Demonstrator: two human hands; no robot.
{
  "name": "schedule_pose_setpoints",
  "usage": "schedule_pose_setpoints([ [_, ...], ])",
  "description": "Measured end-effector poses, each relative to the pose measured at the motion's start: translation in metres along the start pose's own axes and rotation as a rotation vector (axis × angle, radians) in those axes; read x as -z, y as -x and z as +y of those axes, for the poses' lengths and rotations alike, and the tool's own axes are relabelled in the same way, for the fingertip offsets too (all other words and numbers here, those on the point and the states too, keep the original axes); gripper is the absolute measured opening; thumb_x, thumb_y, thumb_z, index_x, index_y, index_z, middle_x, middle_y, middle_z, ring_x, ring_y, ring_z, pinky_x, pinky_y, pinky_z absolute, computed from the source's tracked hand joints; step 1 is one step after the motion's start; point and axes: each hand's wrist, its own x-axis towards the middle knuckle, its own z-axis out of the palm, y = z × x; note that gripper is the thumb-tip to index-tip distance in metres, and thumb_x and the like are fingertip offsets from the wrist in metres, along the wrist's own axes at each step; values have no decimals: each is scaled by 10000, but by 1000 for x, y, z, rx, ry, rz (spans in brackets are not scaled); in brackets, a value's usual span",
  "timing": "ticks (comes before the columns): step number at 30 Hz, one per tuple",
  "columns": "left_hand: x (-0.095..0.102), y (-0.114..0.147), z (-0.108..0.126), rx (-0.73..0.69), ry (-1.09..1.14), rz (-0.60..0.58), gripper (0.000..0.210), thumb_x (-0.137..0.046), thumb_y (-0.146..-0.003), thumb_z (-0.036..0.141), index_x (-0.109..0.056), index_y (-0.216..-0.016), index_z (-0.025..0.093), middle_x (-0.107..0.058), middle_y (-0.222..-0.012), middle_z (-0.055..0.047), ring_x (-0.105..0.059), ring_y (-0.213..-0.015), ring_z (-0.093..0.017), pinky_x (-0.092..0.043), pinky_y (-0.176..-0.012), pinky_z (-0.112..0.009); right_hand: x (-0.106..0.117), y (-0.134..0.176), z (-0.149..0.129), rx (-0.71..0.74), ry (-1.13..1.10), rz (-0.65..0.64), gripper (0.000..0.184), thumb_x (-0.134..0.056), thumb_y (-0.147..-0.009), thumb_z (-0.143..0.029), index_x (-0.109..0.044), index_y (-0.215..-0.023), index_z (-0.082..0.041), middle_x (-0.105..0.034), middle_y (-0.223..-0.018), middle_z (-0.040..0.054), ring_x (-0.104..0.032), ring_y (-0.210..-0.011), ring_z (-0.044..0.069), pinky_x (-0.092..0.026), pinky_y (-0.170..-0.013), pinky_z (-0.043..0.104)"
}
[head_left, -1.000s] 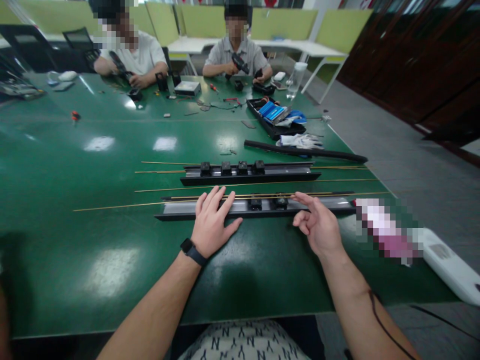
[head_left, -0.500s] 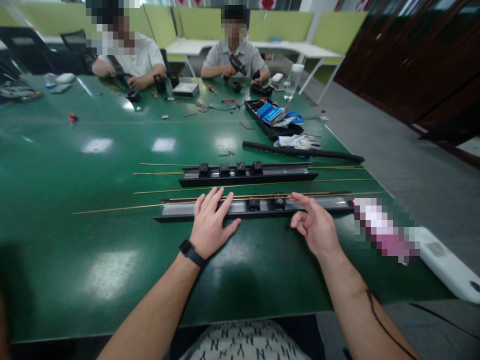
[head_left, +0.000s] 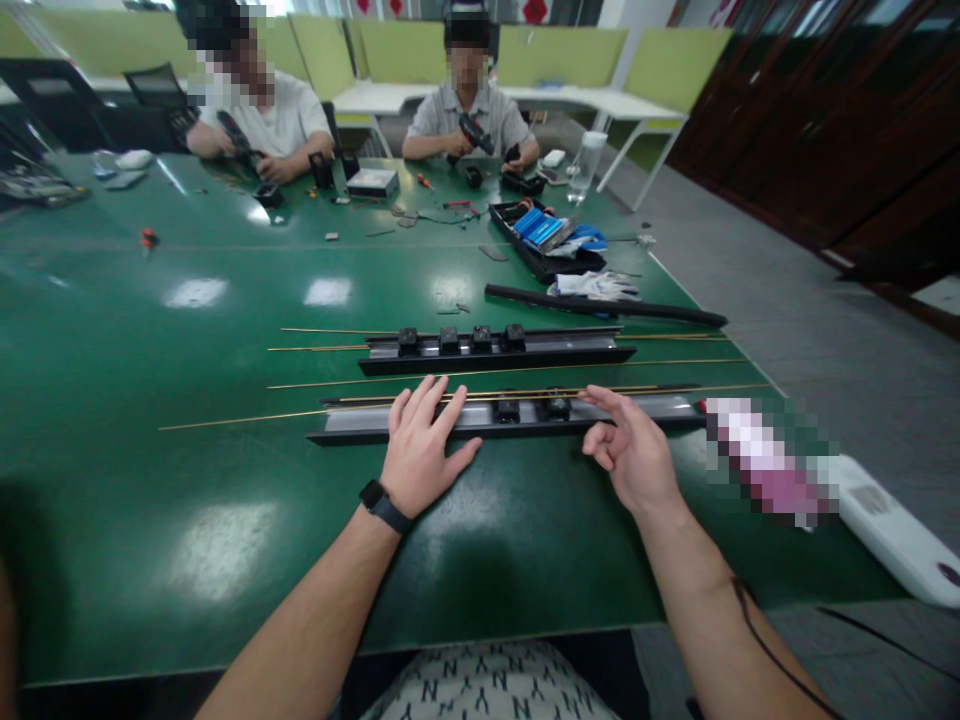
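Observation:
In front of me lies the nearer long black channel (head_left: 360, 436) with a pale inner strip. Two black blocks sit inside it, one (head_left: 508, 405) near the middle and another (head_left: 557, 404) by my right hand. My left hand (head_left: 421, 440) rests palm down across the channel, fingers spread over thin brass-coloured rods. One rod (head_left: 232, 421) sticks out past the channel's left end. My right hand (head_left: 634, 440) has its forefinger stretched out to the rods beside the right block; the other fingers are partly curled, thumb side apart. Whether that fingertip presses the rod is hard to tell.
A second channel (head_left: 495, 361) with several black blocks lies beyond, among more rods. Farther back are a black tube (head_left: 607, 305), white gloves (head_left: 596, 286) and a black tray (head_left: 540, 262). A white device (head_left: 892, 530) lies right. Two people (head_left: 469, 125) work across the table.
The brass-coloured rod jutting out on the left has slid slightly to the right. Both my hands stay in nearly the same place.

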Motion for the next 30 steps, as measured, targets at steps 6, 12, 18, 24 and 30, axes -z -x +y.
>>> schedule_pose_setpoints([
  [6,0,0,-1,-5,8,0,652,-666,-938,469,-516,-1525,226,-495,-1602,-154,-399,-1535,-339,-230,-1278,-546,-1,0,2,-2,10,-16,428,-623,-948,-545,-782,-1151,-204,-726,-1250,131,-612,-502,86,-224,-330,198],
  [12,0,0,-1,4,11,0,643,-660,-944,467,-515,-1525,231,-496,-1603,-145,-399,-1536,-332,-230,-1277,-539,0,-3,-1,4,-5,69,397,-621,-943,-525,-786,-1105,-202,-734,-1190,118,-603,-487,79,-219,-325,192],
  [18,1,0,0,0,12,2,649,-664,-941,468,-513,-1527,234,-493,-1606,-147,-398,-1537,-331,-233,-1277,-542,-1,0,-1,-5,25,10,408,-628,-940,-537,-764,-1155,-218,-726,-1221,117,-609,-497,85,-225,-324,198],
  [24,1,0,0,0,10,-2,643,-660,-944,466,-512,-1525,235,-491,-1607,-150,-398,-1537,-331,-232,-1277,-543,-2,1,-1,-18,38,-14,440,-628,-937,-559,-771,-1156,-206,-726,-1252,137,-617,-504,87,-222,-323,201],
  [30,-1,1,-2,2,21,1,645,-662,-939,455,-509,-1532,255,-494,-1606,-143,-399,-1537,-337,-236,-1275,-560,-3,0,-3,-4,39,58,410,-609,-951,-530,-778,-1122,-198,-736,-1212,133,-610,-498,85,-226,-325,202],
])
